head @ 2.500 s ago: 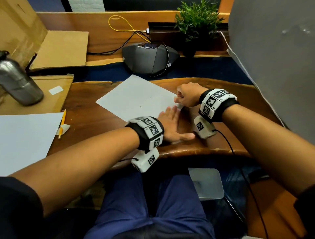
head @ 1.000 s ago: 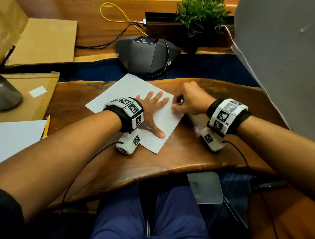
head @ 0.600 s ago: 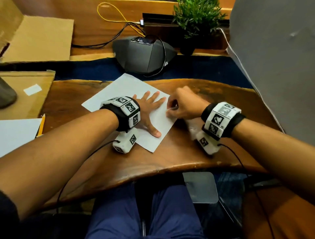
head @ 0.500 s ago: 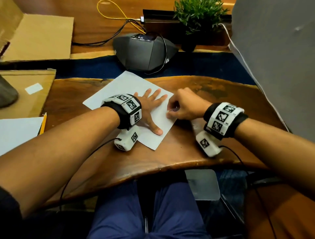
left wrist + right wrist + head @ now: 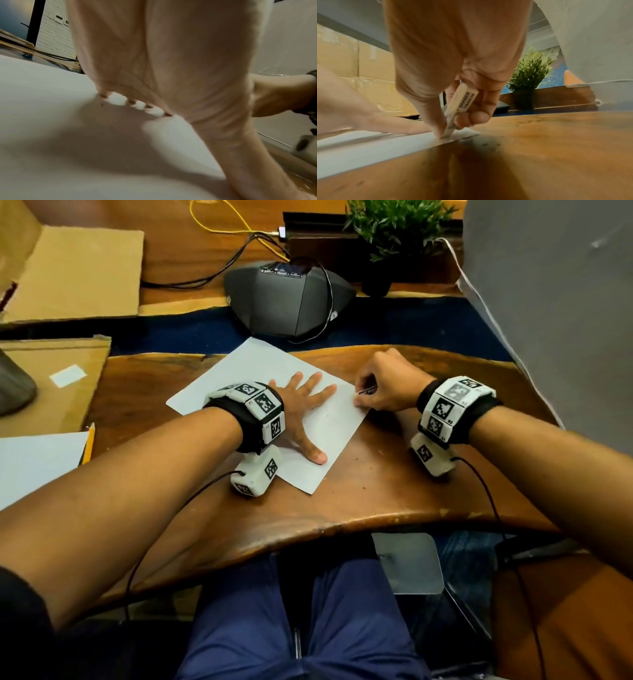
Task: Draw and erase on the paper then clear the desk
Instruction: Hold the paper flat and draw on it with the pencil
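- A metal bottle [image 5: 13,392] stands at the far left edge on a sheet of cardboard [image 5: 58,385], only partly in view.
- Nearer on the left lies a second white sheet [image 5: 37,463] with a yellow pencil [image 5: 88,443] along its right edge.
- The paper [image 5: 260,371] lies at a slant on the wooden desk [image 5: 376,501], near its far edge.
- The left hand [image 5: 305,409] lies flat on the paper, fingers straight and spread, thumb pointing toward the near edge.
- A grey conference phone [image 5: 287,299] sits beyond the paper, cables running off behind it.
- The right hand [image 5: 387,385] pinches a white eraser [image 5: 460,108] between thumb and fingers; the eraser's lower end touches the paper close to its right corner.
- A small potted plant [image 5: 394,231] stands at the far right, beside a grey panel [image 5: 555,320].
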